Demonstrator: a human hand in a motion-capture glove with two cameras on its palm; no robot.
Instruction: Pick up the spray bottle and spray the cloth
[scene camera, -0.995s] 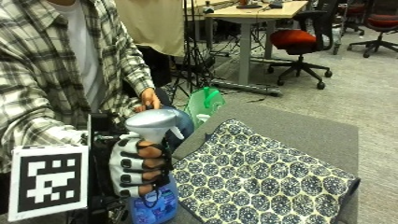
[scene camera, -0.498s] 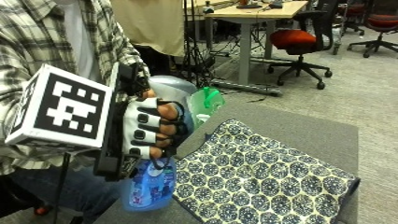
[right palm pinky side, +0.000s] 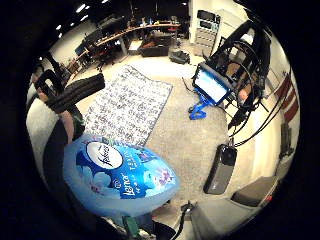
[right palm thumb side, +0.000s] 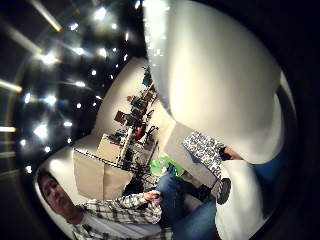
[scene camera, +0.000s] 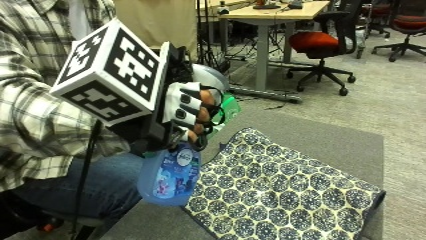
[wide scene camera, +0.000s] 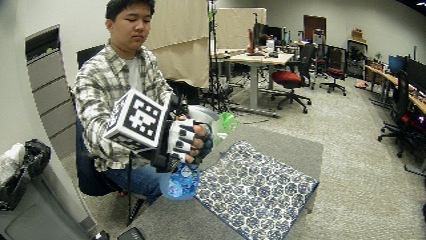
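Right now my gloved right hand (scene camera: 183, 117) has its fingers curled round the neck of the spray bottle (scene camera: 170, 175), which is lifted clear of the table (scene camera: 319, 137); the blue body hangs straight down below the fist, so the bottle's long axis is upright, and its white head sits above my fingers. Beside and below the bottle lies the patterned cloth (scene camera: 286, 192), flat on the grey table top, out toward the far side from my lap; the bottle's base hangs just off the cloth's near corner. From the little-finger palm view the cloth (right palm pinky side: 127, 107) stretches away beyond the bottle's label; I judge the nozzle must face that way and tip down a little before I squeeze; which way it points now I cannot tell. My bare hand is not clearly in view.
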